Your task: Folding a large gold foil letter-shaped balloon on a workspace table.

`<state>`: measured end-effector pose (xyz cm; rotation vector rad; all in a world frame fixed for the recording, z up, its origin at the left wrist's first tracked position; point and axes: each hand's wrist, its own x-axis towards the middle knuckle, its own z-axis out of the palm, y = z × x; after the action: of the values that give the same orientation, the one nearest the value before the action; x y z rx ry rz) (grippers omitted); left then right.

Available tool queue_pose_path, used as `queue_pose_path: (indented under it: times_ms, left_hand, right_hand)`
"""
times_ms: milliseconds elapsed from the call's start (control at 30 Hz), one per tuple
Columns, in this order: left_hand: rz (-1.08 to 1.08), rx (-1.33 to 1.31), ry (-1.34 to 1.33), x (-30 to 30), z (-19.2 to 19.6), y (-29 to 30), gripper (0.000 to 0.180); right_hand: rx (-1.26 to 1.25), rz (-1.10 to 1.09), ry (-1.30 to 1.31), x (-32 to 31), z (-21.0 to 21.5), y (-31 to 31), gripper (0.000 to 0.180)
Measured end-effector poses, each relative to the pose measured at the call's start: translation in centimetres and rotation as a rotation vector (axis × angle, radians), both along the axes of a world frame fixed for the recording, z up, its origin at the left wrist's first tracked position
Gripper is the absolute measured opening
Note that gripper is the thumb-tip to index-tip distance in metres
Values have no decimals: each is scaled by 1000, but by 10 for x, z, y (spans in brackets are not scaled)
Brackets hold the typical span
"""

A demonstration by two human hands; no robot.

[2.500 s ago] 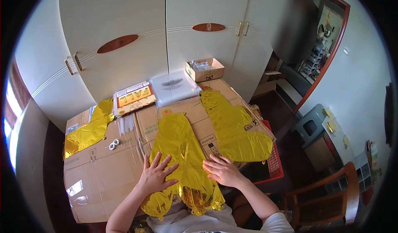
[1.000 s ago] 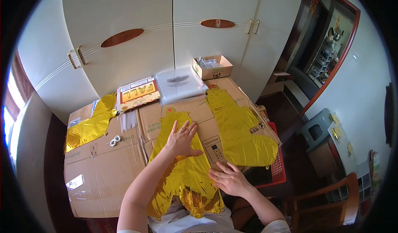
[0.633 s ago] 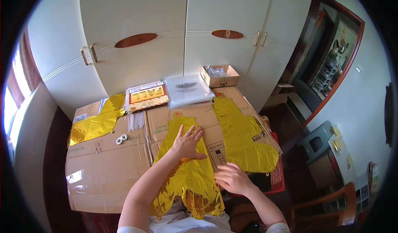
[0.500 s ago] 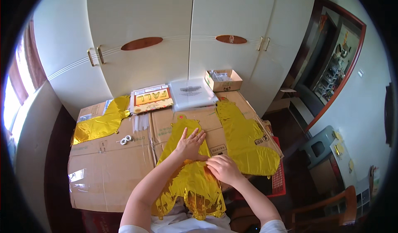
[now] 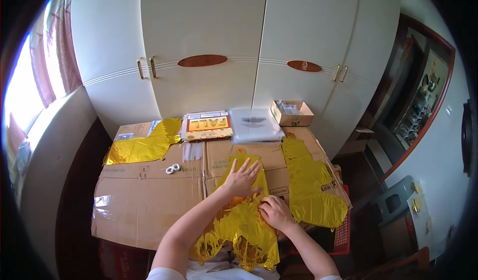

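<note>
A flat gold foil balloon lies in front of me, its crumpled near end hanging over the table edge toward my lap. My left hand rests flat on its upper part with the fingers spread. Beside its right edge, my right hand is closed with curled fingers, pinching the foil edge. To the right lies a second gold foil balloon, spread flat. A third gold foil balloon is at the far left of the table.
Flattened cardboard covers the table. Along the back are a printed package, a stack of clear plastic bags and a small open box. Thin clear straws and white tape rolls lie left of centre. A red basket is below right.
The view has shifted, so the scene sits lower and farther right. My left hand's fingers are spread wider on the foil. My right hand stays at the balloon's right edge.
</note>
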<state>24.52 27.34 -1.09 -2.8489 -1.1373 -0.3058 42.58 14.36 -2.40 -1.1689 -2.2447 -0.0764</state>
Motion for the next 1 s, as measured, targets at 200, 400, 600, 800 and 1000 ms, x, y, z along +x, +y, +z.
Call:
queue_pose_path:
  times_ms: [200, 400, 600, 800, 1000]
  left_hand:
    - [432, -196, -46, -106, 59, -91, 64]
    - [699, -236, 57, -164, 34, -185, 48]
    - [535, -349, -238, -155, 21, -195, 30]
    - [649, -706, -502, -146, 47, -197, 22]
    - [367, -931, -1082, -114, 37, -210, 59]
  right_hand:
    - [-60, 12, 64, 5, -4, -2, 12]
    - [-60, 34, 62, 2, -3, 0, 12]
    - [-50, 24, 63, 6, -6, 1, 12]
    - [-54, 28, 48, 5, -5, 2, 13]
    - [-1, 18, 71, 2, -2, 1, 13]
